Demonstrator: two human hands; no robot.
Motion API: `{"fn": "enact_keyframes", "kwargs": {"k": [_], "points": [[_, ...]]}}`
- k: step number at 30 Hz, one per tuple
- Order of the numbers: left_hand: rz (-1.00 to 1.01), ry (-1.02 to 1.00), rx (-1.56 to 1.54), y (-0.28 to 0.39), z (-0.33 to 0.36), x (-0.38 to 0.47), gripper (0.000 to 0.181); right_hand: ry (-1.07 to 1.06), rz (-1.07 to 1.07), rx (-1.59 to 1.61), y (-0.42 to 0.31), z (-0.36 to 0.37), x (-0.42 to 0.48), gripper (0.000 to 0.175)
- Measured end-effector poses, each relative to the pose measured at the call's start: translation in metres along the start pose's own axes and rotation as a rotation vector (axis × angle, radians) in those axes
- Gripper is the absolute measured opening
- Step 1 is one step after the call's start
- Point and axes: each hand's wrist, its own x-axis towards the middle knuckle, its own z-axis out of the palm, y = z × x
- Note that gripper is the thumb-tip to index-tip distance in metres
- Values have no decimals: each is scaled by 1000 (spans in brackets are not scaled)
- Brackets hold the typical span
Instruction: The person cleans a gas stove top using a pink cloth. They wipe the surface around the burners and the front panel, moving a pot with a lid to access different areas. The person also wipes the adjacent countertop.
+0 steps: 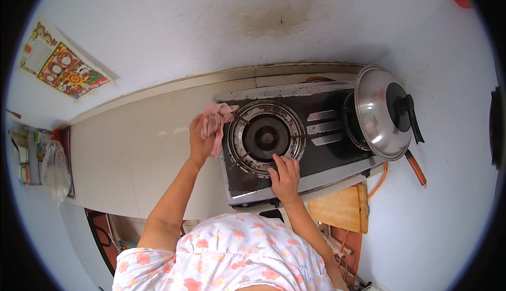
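My left hand (200, 142) grips a crumpled pink cloth (215, 123) at the left edge of a two-burner gas stove (316, 91). Part of the cloth reaches the stove's back left corner, close to the burner. In front of the left burner (267, 136) is my right hand (287, 180), holding nothing, thumb and fingers apart. Its fingertips lie over the front of the metal ring (247, 169); whether they press on it I cannot tell. Brown stains mark the ring, and thin pot supports stick inward from it.
On the right burner sits a pan with an orange-brown handle (416, 169) under a domed steel lid (381, 121). A pale countertop (130, 152) runs left to a plastic bag (57, 168). Below the stove are a wooden board (342, 208) and an orange hose (379, 181).
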Motion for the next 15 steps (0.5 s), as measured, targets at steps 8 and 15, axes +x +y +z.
{"fn": "enact_keyframes", "kwargs": {"k": [8,15], "points": [[-449,36,-399,73,-24,-197,40,-35,-71,153,9,-23,5,39],[-622,92,-405,62,-15,-159,49,133,36,120,87,-82,-27,20]]}}
